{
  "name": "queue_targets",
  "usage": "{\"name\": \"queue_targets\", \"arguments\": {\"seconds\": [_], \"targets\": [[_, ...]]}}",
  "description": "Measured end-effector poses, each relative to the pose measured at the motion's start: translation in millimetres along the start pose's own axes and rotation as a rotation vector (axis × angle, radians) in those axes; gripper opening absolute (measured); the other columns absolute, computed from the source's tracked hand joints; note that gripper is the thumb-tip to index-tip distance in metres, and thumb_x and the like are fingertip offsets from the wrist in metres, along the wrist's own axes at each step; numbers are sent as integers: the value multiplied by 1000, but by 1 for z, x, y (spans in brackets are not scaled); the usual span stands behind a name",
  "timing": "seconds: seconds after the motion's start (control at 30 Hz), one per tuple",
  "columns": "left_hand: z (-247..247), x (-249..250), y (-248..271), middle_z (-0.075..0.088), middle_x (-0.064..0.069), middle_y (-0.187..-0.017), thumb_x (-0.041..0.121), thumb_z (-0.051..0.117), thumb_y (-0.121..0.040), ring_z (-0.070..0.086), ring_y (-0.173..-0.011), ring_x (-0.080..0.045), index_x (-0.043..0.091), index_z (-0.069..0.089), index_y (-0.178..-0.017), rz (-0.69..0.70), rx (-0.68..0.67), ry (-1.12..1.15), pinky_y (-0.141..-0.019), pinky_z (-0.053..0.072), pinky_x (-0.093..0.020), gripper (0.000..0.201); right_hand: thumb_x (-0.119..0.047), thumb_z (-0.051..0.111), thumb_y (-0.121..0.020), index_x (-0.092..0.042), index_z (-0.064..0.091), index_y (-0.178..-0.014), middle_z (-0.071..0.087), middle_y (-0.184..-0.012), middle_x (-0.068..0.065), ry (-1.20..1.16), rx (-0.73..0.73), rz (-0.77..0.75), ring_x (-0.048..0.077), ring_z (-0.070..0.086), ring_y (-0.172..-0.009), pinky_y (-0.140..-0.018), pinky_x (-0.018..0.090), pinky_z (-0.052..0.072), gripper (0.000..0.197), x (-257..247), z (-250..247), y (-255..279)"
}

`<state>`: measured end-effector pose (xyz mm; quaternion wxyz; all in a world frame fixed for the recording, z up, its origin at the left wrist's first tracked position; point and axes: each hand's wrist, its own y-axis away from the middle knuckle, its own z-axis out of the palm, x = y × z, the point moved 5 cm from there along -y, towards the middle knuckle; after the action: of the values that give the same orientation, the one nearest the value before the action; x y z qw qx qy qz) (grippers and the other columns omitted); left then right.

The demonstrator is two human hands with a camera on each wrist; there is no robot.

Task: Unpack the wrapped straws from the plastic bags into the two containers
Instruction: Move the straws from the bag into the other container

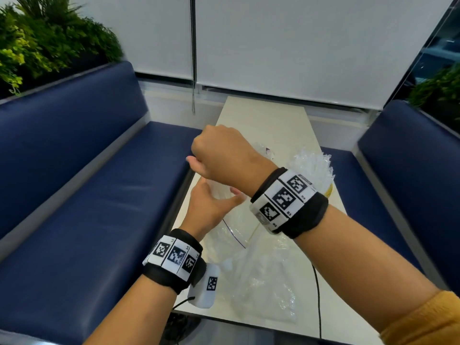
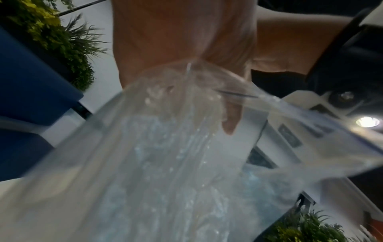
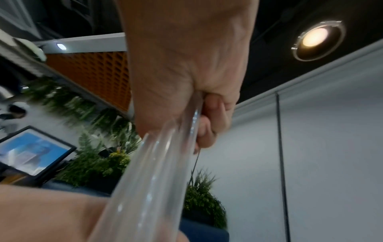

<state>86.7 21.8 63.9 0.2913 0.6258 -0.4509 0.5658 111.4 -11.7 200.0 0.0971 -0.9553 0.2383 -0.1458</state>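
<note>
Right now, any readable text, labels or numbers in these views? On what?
"R2", "R3", "R4": tiny tags on the right wristband.
"L3", "L4": tiny, faint, on the left wristband.
Framed screen, right wrist view: too blurred to read.
Plastic bag: no print visible.

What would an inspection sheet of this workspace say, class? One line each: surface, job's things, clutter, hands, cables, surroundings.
Surface: pale table, far end bare.
Job's things: clear plastic bag held up over the table; wrapped straws bunched behind the right wrist; containers not made out.
Clutter: nothing seen.
Hands: right hand grips the bag's top; left hand touches it lower down.
Cables: black cable on the table.
Surroundings: blue benches, plants, blinds.
</note>
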Motion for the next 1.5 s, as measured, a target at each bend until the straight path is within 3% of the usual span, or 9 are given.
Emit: {"name": "queue_targets", "arguments": {"seconds": [0.13, 0.33, 0.47, 0.6, 0.77, 0.87, 1.1, 1.23, 1.5], "targets": [[-4, -2, -4, 74, 6, -98, 33, 81, -81, 69, -91, -6, 21, 65, -109, 37, -26, 63, -77, 53, -29, 34, -71, 60, -82, -27, 64, -98, 62, -70, -10, -642, 239, 222, 8, 59, -67, -64, 29, 51, 47, 26, 12, 17], [-9, -15, -9, 73, 4, -94, 40, 82, -77, 71, -91, -17, 20, 67, -105, -36, 11, 43, -76, 58, -34, 37, -73, 55, -75, -23, 63, -111, 70, -94, 0, -1320, 345, 443, 5, 59, -73, -66, 24, 47, 62, 41, 57, 35], [-10, 4, -9, 67, 6, -88, 21, 63, -91, 66, -84, -10, 21, 62, -104, 118, 2, -77, -66, 55, -21, 13, -66, 71, -73, -24, 66, -88, 63, -83, -10, -937, 280, 296, 3, 57, -69, -63, 25, 46, 45, 27, 72, 43], [-12, 7, -4, 68, -5, -82, 13, 58, -92, 63, -76, -11, 19, 64, -91, 138, 6, -101, -62, 56, -34, 9, -45, 70, -86, -22, 42, -67, 44, -66, -7, -617, 339, 169, 15, 45, -58, -53, 30, 38, 41, 14, 77, 37], [-24, -4, -7, 61, 11, -96, 35, 89, -71, 59, -85, -6, 26, 61, -100, 29, -27, -204, -66, 45, -17, 42, -28, 69, -90, -18, 53, -62, 43, -51, -10, -738, 414, 150, 7, 40, -44, -48, 24, 35, 34, 28, 50, 25], [-32, -14, -10, 53, 11, -98, 48, 89, -65, 52, -85, -3, 30, 65, -88, -1, -33, -371, -71, 41, -19, 38, -24, 70, -90, -24, 39, -53, 31, -46, -12, -854, 612, 219, 6, 28, -41, -46, 23, 26, 48, 60, 13, 19], [-58, -24, -11, 56, 5, -107, 41, 86, -73, 53, -92, -5, 30, 71, -115, 11, 22, -454, -71, 36, -14, 46, -33, 69, -91, -31, 41, -56, 40, -46, -17, -769, 988, 384, 1, 37, -44, -49, 17, 29, 45, 146, -52, 29], [-59, -24, -14, 57, 5, -108, 42, 82, -78, 55, -94, -6, 30, 71, -117, 16, 25, -460, -73, 39, -19, 42, -46, 61, -91, -16, 60, -66, 59, -59, -4, -562, 891, 524, 11, 52, -52, -53, 26, 41, 40, 178, -19, 23], [-55, -19, -17, 57, 7, -112, 43, 79, -81, 54, -94, -7, 33, 70, -116, 2, 1, -436, -71, 39, -14, 37, -47, 60, -93, -10, 61, -78, 51, -62, -2, -380, 525, 668, 16, 45, -55, -49, 14, 25, 40, 170, 101, 15]]}}
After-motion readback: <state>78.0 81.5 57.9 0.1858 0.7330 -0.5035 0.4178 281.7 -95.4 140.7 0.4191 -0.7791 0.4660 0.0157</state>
